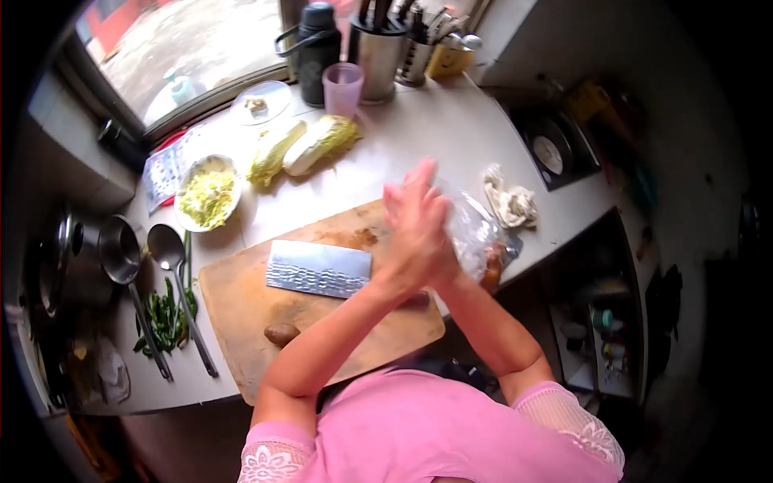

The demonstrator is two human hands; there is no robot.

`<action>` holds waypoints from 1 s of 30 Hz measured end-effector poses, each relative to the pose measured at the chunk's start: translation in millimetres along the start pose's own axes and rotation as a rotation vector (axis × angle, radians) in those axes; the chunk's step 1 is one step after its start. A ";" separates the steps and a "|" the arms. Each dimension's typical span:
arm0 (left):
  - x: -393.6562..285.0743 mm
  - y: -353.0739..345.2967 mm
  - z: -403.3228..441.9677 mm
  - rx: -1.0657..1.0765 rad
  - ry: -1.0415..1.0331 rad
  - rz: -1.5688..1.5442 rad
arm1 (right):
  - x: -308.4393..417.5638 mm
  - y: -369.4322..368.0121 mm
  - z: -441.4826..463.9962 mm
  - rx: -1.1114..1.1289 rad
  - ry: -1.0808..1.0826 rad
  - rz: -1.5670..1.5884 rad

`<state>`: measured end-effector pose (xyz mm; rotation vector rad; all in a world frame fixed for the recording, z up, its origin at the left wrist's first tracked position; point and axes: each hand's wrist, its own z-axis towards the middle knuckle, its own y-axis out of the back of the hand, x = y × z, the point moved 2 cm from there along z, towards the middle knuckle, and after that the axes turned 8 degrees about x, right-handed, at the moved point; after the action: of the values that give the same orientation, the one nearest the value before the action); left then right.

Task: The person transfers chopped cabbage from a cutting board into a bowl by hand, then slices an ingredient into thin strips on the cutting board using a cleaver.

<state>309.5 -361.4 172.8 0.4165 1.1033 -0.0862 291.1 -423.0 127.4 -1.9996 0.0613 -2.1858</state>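
Head view: holding the left hand [407, 241] and the right hand [439, 232] together, touching, over the right part of a wooden cutting board [241, 322], with fingers extending away from the body and blurring at the tips. Leaving hardly any gap between the palms (being unable to tell of anything held inside). Looking down on a cleaver [320, 268] on the board, left of the hands, lying flat with its dimpled strip toward the body. Seeing also a brown, rounded piece of food [282, 335] on the board, near the left forearm [330, 338]. Showing a clear plastic bag [467, 225] just right of the hands, and a crumpled white cloth [509, 197] beyond it. Including, farther off on the counter [435, 121], two pieces of cabbage [322, 145] near a bowl [188, 224] of shredded yellow-green leaves [208, 193], and a pink cup [344, 90] standing beside a dark flask [318, 60]. Revealing, left of the board, a ladle [121, 251] and a large spoon [167, 245] lying near green vegetables [163, 318]. Wearing a pink top [435, 427] with lace sleeves [274, 463].
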 end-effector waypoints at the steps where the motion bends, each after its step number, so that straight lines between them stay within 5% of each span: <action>1: 31.3 9.0 -11.4 -0.058 0.009 -0.396 | 16.6 -15.8 -29.5 -0.047 -0.145 0.280; 3: 70.8 66.3 -7.4 -0.146 -0.098 -0.600 | 14.6 -1.3 -113.1 -0.203 -0.299 0.582; 4: 72.4 87.3 -4.3 -0.214 -0.079 -0.538 | 12.5 24.9 -152.5 -0.473 -0.259 0.709; 5: 63.8 101.8 -1.5 -0.280 -0.060 -0.795 | 12.5 66.3 -192.2 -0.666 -0.083 0.650; 7: 2.5 89.8 9.5 -0.354 -0.009 -0.786 | 63.2 145.1 -261.1 -1.307 0.281 0.187; 9: -45.3 39.1 21.1 -0.194 -0.146 -0.801 | 107.2 205.2 -265.9 -1.331 0.509 -0.099; 13: -136.8 -166.6 -18.9 0.473 -0.270 -0.552 | 65.7 193.2 -180.9 -1.071 0.174 -0.109; 14: -143.4 -159.7 -23.7 0.706 -0.309 -0.455 | 60.7 166.4 -161.6 -0.951 0.173 -0.097; 18: -127.8 -188.1 -53.0 0.755 -0.205 -0.437 | 44.5 107.2 -156.7 -0.617 0.125 0.133; 20: -112.8 -192.5 -57.1 0.919 0.025 -0.409 | 45.2 107.8 -177.6 -0.597 0.151 0.275; 22: -82.2 -174.3 -26.6 0.903 0.009 -0.601 | 61.6 144.1 -204.0 -0.784 0.296 0.280; 23: -62.2 -157.4 12.7 0.471 -0.172 -0.685 | 74.3 173.2 -215.7 -0.931 0.353 0.183; 25: -39.1 -143.6 77.0 0.046 -0.341 -0.736 | 89.4 260.1 -229.6 -1.197 0.404 0.071; 26: -29.6 -146.4 108.4 -0.011 -0.167 -0.709 | 86.1 304.0 -224.9 -1.301 0.397 0.053; 28: -6.3 -200.2 141.4 -0.052 0.100 -0.578 | 83.3 310.7 -142.8 -1.132 0.156 -0.064; 30: 23.8 -257.6 124.6 0.314 0.299 -1.004 | 88.9 256.6 -61.6 -0.770 0.138 -0.223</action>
<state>356.0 -641.0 126.3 0.1146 1.5149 -1.1208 249.3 -694.9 170.4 -2.2755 0.8568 -2.7209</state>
